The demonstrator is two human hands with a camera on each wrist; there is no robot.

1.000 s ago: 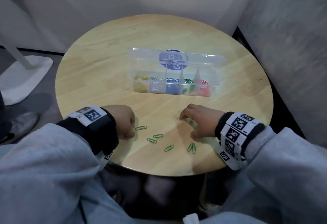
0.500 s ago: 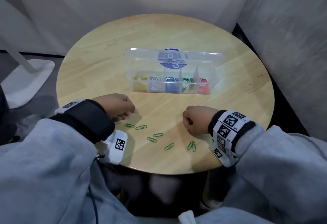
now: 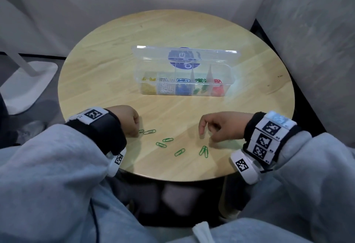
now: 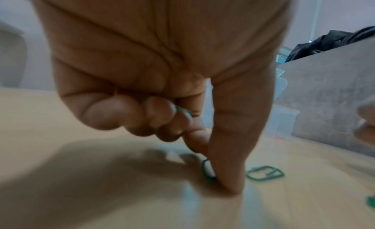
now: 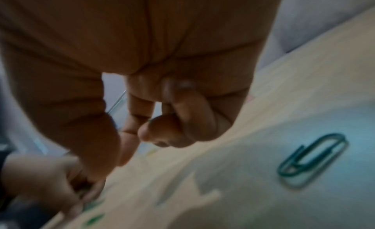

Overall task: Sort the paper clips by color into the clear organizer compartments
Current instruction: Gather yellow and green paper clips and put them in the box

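Green paper clips [image 3: 167, 140] lie loose on the round table [image 3: 115, 81] between both hands, near the clear organizer [image 3: 184, 87]. Left hand [image 3: 129, 120] grips gathered clips while pinching another; right hand [image 3: 221, 127], fingers curled, appears to hold one. Next: carry them to the green compartment.

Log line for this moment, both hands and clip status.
left hand: pinching green clip on table | right hand: hovering | organizer: open
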